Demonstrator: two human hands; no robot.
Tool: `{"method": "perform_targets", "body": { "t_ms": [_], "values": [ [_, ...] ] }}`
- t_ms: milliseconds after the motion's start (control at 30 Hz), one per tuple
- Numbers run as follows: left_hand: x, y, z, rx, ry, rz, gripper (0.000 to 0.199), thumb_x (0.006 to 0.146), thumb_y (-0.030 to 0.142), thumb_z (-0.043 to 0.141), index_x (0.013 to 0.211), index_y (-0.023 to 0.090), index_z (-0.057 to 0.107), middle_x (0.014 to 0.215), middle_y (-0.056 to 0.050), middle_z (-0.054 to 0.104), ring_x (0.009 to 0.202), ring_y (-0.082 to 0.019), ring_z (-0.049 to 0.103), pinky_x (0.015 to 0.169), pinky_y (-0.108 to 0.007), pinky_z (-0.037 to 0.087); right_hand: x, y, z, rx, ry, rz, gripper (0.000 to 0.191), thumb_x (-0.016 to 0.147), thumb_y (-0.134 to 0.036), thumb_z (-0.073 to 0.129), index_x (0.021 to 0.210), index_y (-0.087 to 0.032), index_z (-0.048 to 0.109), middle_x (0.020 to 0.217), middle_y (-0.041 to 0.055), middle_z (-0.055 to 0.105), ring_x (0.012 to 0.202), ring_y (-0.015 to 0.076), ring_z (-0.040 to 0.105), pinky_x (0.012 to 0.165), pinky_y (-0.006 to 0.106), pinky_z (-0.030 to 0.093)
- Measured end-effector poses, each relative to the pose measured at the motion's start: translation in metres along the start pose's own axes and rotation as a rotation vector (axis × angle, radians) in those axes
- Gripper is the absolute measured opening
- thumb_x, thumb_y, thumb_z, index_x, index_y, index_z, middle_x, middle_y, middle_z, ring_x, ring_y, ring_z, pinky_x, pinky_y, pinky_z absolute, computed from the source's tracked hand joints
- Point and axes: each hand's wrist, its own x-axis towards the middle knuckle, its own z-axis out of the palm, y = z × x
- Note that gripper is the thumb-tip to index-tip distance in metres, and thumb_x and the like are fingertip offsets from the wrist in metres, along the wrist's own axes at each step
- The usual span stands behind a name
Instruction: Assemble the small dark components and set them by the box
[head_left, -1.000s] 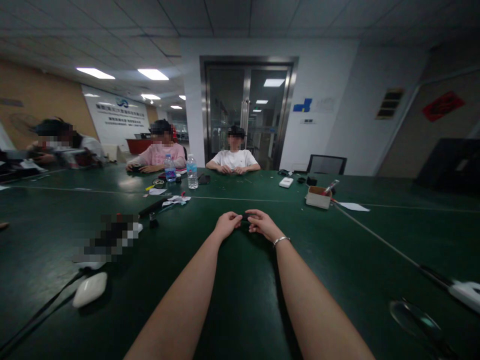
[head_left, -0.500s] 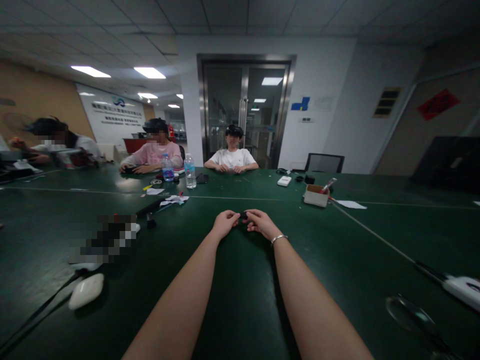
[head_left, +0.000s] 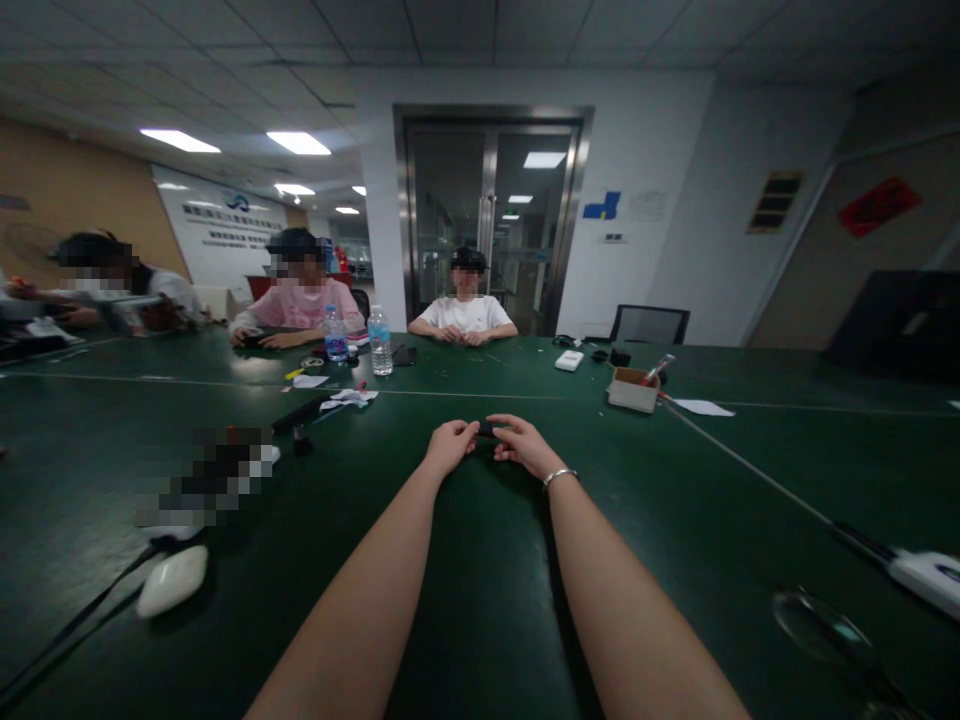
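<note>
In front of me, over the green table (head_left: 480,600), a small black object (head_left: 486,430) is between my two hands; its kind is too small to make out. My left hand (head_left: 452,447) is closed, pinching the object's left end between thumb and fingertips. At the other end is my right hand (head_left: 525,447), thumb against the object and index finger raised along its upper side. The right hand's other fingers are loosely curled below. A silver bracelet (head_left: 560,477) circles my right wrist.
On the left lie a white rounded case (head_left: 174,582) and a blurred-out dark device (head_left: 214,475). Water bottles (head_left: 381,342) stand farther back. A small box (head_left: 634,390) is at the right, eyeglasses (head_left: 825,630) at the near right. Across the table sits a person (head_left: 466,312).
My right index finger has lifted a little, and more of the black object shows between my hands. Both arms stay nearly in place.
</note>
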Motion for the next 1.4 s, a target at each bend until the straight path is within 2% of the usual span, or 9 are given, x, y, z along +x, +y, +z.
{"method": "perform_targets", "body": {
  "t_ms": [100, 233, 567, 700, 867, 1000, 1167, 1400],
  "values": [
    [-0.0010, 0.0008, 0.0004, 0.035, 0.054, 0.002, 0.034, 0.076, 0.048, 0.055, 0.070, 0.016, 0.065, 0.058, -0.002, 0.058, 0.050, -0.012, 0.050, 0.050, -0.022, 0.037, -0.0003, -0.0002, 0.0003, -0.007, -0.005, -0.001, 0.026, 0.080, -0.011, 0.058, 0.106, -0.018, 0.059, 0.071, -0.0002, 0.061, 0.048, 0.0053, 0.055, 0.051, 0.021, 0.055],
    [0.0025, -0.0044, 0.0031, -0.089, 0.094, -0.011, 0.026, 0.073, 0.041, 0.062, 0.084, 0.017, 0.063, 0.059, 0.001, 0.055, 0.051, -0.010, 0.051, 0.050, -0.021, 0.039, -0.0004, -0.0007, 0.0006, -0.016, -0.003, 0.008, 0.025, 0.081, -0.010, 0.058, 0.105, -0.017, 0.059, 0.068, -0.0007, 0.060, 0.048, 0.0055, 0.055, 0.051, 0.020, 0.055],
    [0.0050, -0.0019, 0.0017, -0.315, -0.004, -0.093, 0.014, 0.073, 0.024, 0.063, 0.081, 0.013, 0.061, 0.059, 0.001, 0.056, 0.050, -0.009, 0.051, 0.051, -0.021, 0.041, 0.0002, -0.0003, 0.0003, 0.008, 0.021, 0.015, 0.023, 0.083, -0.010, 0.055, 0.104, -0.016, 0.058, 0.072, 0.0010, 0.062, 0.048, 0.0060, 0.057, 0.050, 0.021, 0.055],
    [0.0045, -0.0011, 0.0012, -0.330, 0.002, -0.110, 0.014, 0.073, 0.025, 0.065, 0.079, 0.012, 0.062, 0.062, -0.001, 0.057, 0.054, -0.009, 0.054, 0.054, -0.021, 0.044, 0.0011, 0.0007, -0.0001, 0.002, 0.021, 0.011, 0.023, 0.082, -0.011, 0.057, 0.104, -0.016, 0.059, 0.071, 0.0007, 0.062, 0.049, 0.0058, 0.056, 0.050, 0.021, 0.056],
    [0.0044, -0.0034, 0.0020, -0.310, 0.039, -0.069, 0.019, 0.076, 0.027, 0.062, 0.089, 0.014, 0.060, 0.059, 0.002, 0.055, 0.051, -0.008, 0.052, 0.050, -0.020, 0.043, 0.0027, 0.0029, -0.0008, 0.003, 0.018, 0.009, 0.024, 0.082, -0.011, 0.058, 0.105, -0.016, 0.059, 0.068, 0.0001, 0.062, 0.048, 0.0054, 0.056, 0.051, 0.020, 0.055],
    [0.0053, -0.0054, 0.0026, -0.296, 0.003, -0.047, 0.016, 0.079, 0.029, 0.058, 0.086, 0.014, 0.060, 0.058, 0.002, 0.054, 0.048, -0.007, 0.051, 0.048, -0.018, 0.041, 0.0029, 0.0034, -0.0009, 0.009, 0.021, 0.009, 0.024, 0.082, -0.011, 0.056, 0.106, -0.016, 0.059, 0.072, 0.0012, 0.064, 0.047, 0.0057, 0.056, 0.050, 0.020, 0.055],
    [0.0062, -0.0058, 0.0020, -0.253, -0.025, -0.059, 0.017, 0.074, 0.023, 0.063, 0.088, 0.013, 0.061, 0.059, 0.002, 0.054, 0.048, -0.007, 0.050, 0.050, -0.018, 0.041, 0.0026, 0.0029, -0.0010, 0.012, 0.020, 0.003, 0.023, 0.082, -0.010, 0.056, 0.104, -0.016, 0.058, 0.076, 0.0025, 0.065, 0.048, 0.0057, 0.057, 0.050, 0.021, 0.056],
    [0.0054, -0.0050, 0.0020, -0.258, -0.019, -0.073, 0.016, 0.075, 0.021, 0.062, 0.088, 0.012, 0.062, 0.065, 0.000, 0.057, 0.053, -0.007, 0.053, 0.053, -0.019, 0.044, 0.0030, 0.0025, -0.0012, 0.009, 0.021, 0.012, 0.023, 0.083, -0.010, 0.056, 0.105, -0.016, 0.058, 0.080, 0.0035, 0.065, 0.049, 0.0056, 0.057, 0.050, 0.020, 0.056]
  ]
}}
